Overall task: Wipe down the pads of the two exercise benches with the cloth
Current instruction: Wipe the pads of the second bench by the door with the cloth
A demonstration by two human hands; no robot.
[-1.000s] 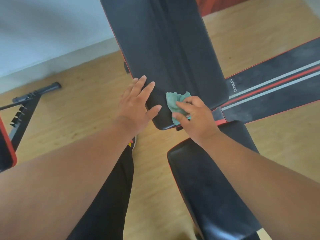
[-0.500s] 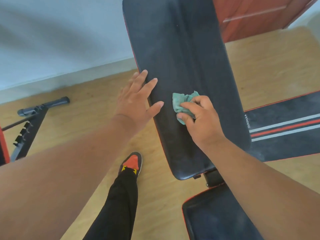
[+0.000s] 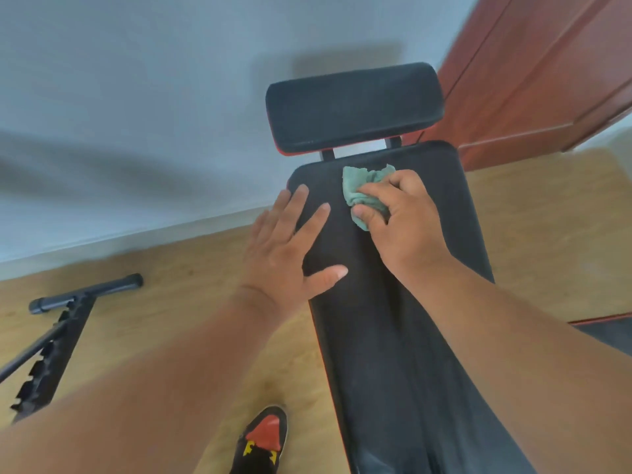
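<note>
over the last second the right hand [image 3: 407,220], bunching the green cloth [image 3: 364,191], had run up the long back pad [image 3: 393,302] to its top edge below the headrest pad [image 3: 354,107]. the left hand [image 3: 290,248] stayed flat, fingers spread, bracing the pad's edge. the headrest probably came next.

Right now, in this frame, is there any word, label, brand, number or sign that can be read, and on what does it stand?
None can be read in this frame.
Long black padded backrest: no lettering shows.
Short black head pad: a faint mark near its lower edge, too blurred to read.
Crumpled green cloth, gripped by the right hand: no label.
Black, red and yellow shoe: coloured shapes only, no letters.
</note>
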